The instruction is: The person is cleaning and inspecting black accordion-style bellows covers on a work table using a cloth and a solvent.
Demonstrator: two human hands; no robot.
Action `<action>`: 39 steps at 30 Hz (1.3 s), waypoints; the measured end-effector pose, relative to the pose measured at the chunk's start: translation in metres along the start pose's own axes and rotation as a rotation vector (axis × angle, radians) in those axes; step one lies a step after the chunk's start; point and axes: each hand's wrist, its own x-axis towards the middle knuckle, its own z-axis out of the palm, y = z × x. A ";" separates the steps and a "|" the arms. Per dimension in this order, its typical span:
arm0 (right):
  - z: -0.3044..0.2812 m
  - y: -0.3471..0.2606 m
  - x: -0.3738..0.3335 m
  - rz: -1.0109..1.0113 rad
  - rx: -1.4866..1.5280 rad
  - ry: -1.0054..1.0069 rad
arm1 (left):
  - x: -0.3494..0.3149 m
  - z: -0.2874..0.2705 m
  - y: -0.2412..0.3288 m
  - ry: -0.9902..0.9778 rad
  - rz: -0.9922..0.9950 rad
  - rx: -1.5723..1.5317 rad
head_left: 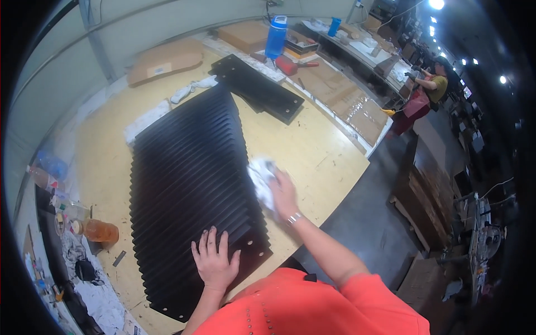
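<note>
Splaying flat at 5 o'clock on the black ribbed piece [190, 184], the left hand [216, 269] seemingly steadies it against the surface [321, 151]; beside the piece's 3 o'clock edge, the right hand [285, 195] grasps a white cloth [261, 180], bunched perhaps for firmer hold.

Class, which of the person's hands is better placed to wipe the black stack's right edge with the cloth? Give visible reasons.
Probably the right hand: it holds the cloth beside the stack, near its right edge. The left hand rests on the stack's near end, holding no cloth.
</note>
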 end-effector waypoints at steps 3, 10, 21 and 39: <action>0.049 0.024 0.012 -0.043 -0.335 -0.123 | 0.002 0.000 0.003 0.029 -0.003 0.015; -0.027 0.061 -0.005 0.277 -0.676 -0.525 | 0.002 0.006 0.000 -0.007 -0.008 0.003; 0.007 0.052 0.045 -0.118 -0.756 -0.707 | -0.007 0.004 -0.005 0.016 -0.049 0.019; 0.042 0.038 0.266 -0.040 -0.281 -0.073 | 0.155 -0.033 -0.093 -0.017 -0.014 -0.118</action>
